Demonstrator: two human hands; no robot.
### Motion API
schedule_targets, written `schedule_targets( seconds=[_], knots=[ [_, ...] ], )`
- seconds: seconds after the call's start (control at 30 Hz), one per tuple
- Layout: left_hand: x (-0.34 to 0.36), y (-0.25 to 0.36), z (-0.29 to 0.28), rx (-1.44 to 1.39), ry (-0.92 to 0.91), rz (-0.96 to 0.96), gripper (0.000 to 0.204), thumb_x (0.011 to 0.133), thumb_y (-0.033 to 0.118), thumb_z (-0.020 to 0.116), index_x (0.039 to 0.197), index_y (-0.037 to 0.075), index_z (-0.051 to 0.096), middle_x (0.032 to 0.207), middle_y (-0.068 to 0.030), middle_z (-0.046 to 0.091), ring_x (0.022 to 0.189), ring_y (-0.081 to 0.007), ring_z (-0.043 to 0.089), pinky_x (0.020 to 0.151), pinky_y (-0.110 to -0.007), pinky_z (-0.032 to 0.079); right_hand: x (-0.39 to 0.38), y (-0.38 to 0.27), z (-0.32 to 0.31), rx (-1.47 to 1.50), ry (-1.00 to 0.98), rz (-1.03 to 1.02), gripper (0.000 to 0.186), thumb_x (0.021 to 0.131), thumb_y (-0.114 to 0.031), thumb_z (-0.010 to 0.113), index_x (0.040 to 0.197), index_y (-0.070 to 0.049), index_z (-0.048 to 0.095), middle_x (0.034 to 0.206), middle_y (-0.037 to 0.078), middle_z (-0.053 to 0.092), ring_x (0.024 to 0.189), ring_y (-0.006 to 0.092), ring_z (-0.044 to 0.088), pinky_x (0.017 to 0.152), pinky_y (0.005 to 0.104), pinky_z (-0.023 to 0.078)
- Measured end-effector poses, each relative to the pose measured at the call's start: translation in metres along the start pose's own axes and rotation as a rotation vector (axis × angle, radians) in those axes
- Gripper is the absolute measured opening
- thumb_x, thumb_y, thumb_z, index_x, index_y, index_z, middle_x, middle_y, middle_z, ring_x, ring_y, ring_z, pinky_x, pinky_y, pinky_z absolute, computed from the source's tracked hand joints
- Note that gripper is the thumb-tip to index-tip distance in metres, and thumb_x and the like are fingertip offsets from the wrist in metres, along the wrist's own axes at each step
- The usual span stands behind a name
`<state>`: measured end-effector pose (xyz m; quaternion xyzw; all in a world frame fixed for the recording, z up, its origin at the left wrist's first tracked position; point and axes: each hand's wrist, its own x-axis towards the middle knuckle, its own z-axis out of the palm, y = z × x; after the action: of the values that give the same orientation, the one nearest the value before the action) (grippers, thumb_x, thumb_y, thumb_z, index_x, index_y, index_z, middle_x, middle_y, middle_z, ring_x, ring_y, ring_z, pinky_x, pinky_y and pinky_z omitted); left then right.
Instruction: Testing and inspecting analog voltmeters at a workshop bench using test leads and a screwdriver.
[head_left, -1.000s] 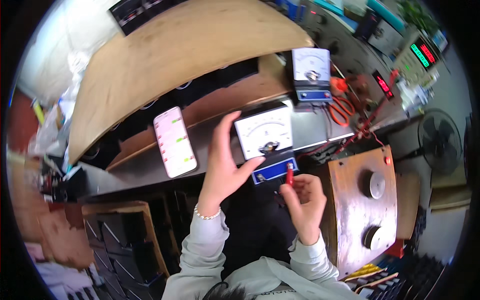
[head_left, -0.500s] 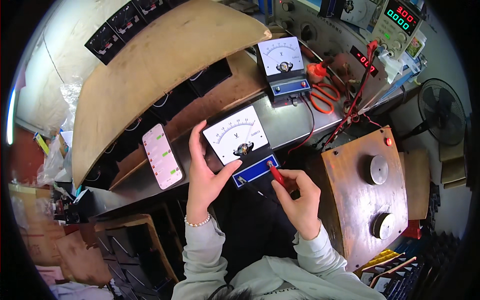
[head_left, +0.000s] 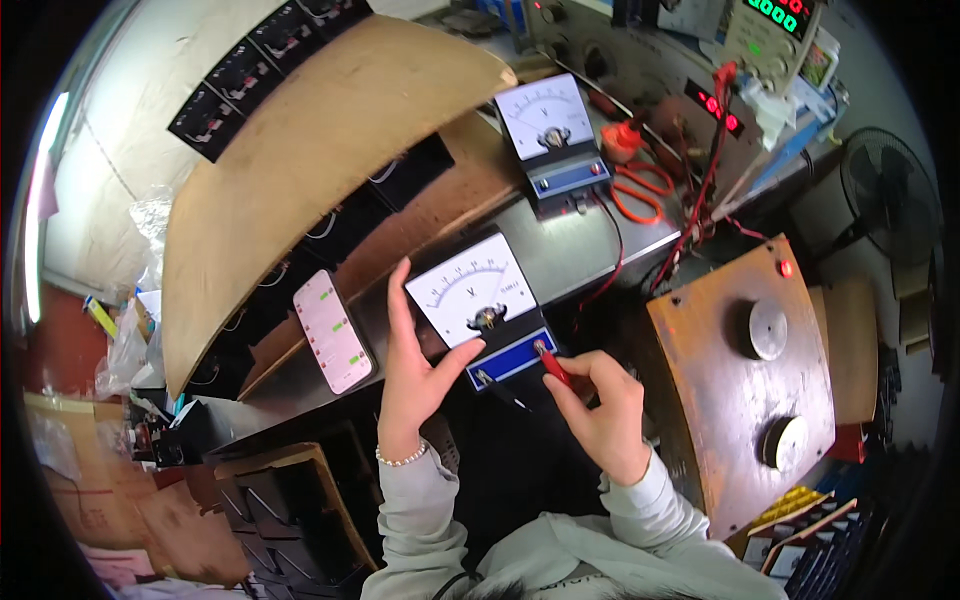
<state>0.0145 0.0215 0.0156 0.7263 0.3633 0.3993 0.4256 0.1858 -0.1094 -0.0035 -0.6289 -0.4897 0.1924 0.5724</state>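
Note:
A voltmeter with a white dial and a blue terminal strip is tilted up in my left hand. My left fingers wrap its left edge, and the thumb lies on its front below the dial. My right hand pinches a red alligator clip, whose tip is at the right terminal of that strip. A dark clip sits on the left terminal, with a lead running down. Farther back, a second voltmeter stands on the metal bench.
A phone lies left of my left hand, beside a brown board over several black cases. Orange-handled scissors and red leads lie at the back right. A wooden box with two metal knobs stands at right; a fan is beyond it.
The view has shifted and tilted slightly. Both hands stay on the voltmeter and the red clip; the clip remains at the right terminal.

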Motion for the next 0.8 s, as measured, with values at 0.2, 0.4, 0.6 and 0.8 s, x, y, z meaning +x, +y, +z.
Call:
schedule_targets(
  seconds=[0.2, 0.4, 0.6, 0.8],
  knots=[
    [-0.018, -0.011, -0.005, -0.059, -0.021, -0.069, 0.107, 0.075, -0.001, 0.079, 0.156, 0.011, 0.012, 0.141, -0.0180, 0.046, 0.127, -0.0271, 0.052, 0.102, -0.040, 0.047, -0.005, 0.004, 0.004, -0.035, -0.041, 0.030, 0.020, 0.077, -0.002, 0.080, 0.088, 0.001, 0.064, 0.074, 0.011, 0.060, 0.060, 0.0217, 0.061, 0.055, 0.0289, 0.047],
    [-0.032, -0.006, 0.014, 0.366, 0.301, 0.041, 0.089, 0.068, 0.023, 0.087, 0.137, -0.004, 0.038, 0.128, -0.0233, 0.049, 0.117, -0.0388, 0.052, 0.098, -0.045, 0.044, -0.030, 0.017, -0.026, 0.257, -0.013, 0.245, 0.010, 0.094, -0.002, 0.061, 0.102, 0.000, 0.056, 0.090, 0.005, 0.063, 0.077, 0.0077, 0.058, 0.068, 0.0215, 0.048],
    [-0.134, 0.073, -0.041, 0.751, 0.650, 0.065, 0.076, 0.059, 0.025, 0.090, 0.121, 0.002, 0.053, 0.112, -0.0143, 0.053, 0.102, -0.0296, 0.051, 0.088, -0.039, 0.042, -0.069, -0.032, 0.020, 0.163, -0.451, -0.091, 0.025, 0.068, 0.009, 0.076, 0.089, -0.002, 0.068, 0.083, 0.009, 0.063, 0.070, 0.0159, 0.055, 0.064, 0.0241, 0.042],
    [-0.252, 0.171, -0.202, 1.727, 1.055, -0.183, 0.076, 0.061, 0.013, 0.086, 0.128, 0.001, 0.052, 0.121, -0.0170, 0.054, 0.113, -0.0340, 0.052, 0.099, -0.042, 0.042, -0.060, -0.014, 0.032, 0.058, -0.696, -0.143, 0.016, 0.077, 0.007, 0.072, 0.091, 0.003, 0.065, 0.078, 0.009, 0.062, 0.066, 0.0127, 0.055, 0.059, 0.0240, 0.042]
  ],
)
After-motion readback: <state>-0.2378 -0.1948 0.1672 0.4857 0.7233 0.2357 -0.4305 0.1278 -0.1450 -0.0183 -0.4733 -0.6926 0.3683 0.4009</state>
